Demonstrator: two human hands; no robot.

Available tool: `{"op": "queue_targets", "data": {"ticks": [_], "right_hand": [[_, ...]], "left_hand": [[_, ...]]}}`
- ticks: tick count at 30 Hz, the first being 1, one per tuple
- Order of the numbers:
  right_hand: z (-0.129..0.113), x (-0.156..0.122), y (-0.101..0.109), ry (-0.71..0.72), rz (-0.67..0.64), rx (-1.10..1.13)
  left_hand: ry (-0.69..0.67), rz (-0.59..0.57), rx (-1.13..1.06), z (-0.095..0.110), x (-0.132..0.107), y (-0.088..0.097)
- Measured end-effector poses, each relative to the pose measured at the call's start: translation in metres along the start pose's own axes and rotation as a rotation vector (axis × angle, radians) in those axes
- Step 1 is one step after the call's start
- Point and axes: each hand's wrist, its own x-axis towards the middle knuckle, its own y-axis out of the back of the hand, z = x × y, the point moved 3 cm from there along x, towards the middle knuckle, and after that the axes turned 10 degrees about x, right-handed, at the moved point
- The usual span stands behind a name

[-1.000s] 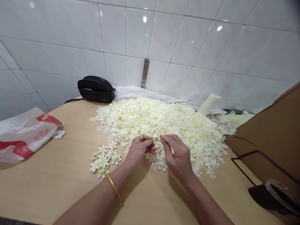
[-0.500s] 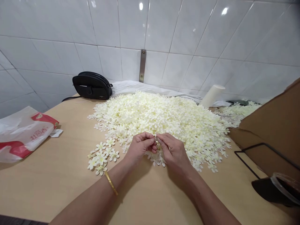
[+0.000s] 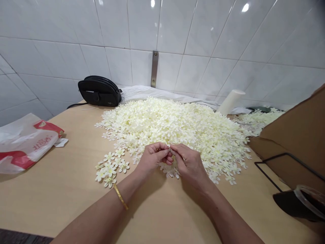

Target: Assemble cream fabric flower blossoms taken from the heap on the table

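My left hand (image 3: 155,156) and my right hand (image 3: 187,160) meet fingertip to fingertip at the front edge of a large heap of pale cream artificial flowers (image 3: 165,122). Thumb and forefinger of each hand pinch together. A small whitish bit shows between them, mostly covered by the fingers; it looks like part of a flower, but its shape is hidden. Just below my hands lie a few loose blossoms (image 3: 171,171). To the left of my left wrist, a small separate group of five-petalled flowers (image 3: 109,168) rests flat on the table.
A black pouch (image 3: 99,91) stands at the back left, and a red-and-white plastic bag (image 3: 30,144) lies at the left. Behind the heap leans a white roll (image 3: 231,102). A cardboard sheet (image 3: 294,139), a black wire frame (image 3: 269,179) and a dark cup (image 3: 291,205) occupy the right.
Both hands keep nearly the same pinched pose, with only slight finger movement. The whitish bit between the fingertips shows less than before. The view has shifted very slightly.
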Motion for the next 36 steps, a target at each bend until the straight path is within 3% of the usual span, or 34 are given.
{"op": "queue_targets", "data": {"ticks": [13,25,36], "right_hand": [[-0.0007,0.0007,0.0022,-0.04,-0.022,0.074],[0.0031,-0.0016,0.0032,-0.142,0.073,0.158],[0.0032,-0.0018,0.0021,-0.173,0.065,0.175]], "left_hand": [[0.028,0.007,0.012,0.0009,-0.0006,0.0005],[0.016,-0.023,0.023,0.0003,-0.0015,-0.0012],[0.012,-0.013,0.038,0.0015,-0.0023,-0.0023]]}}
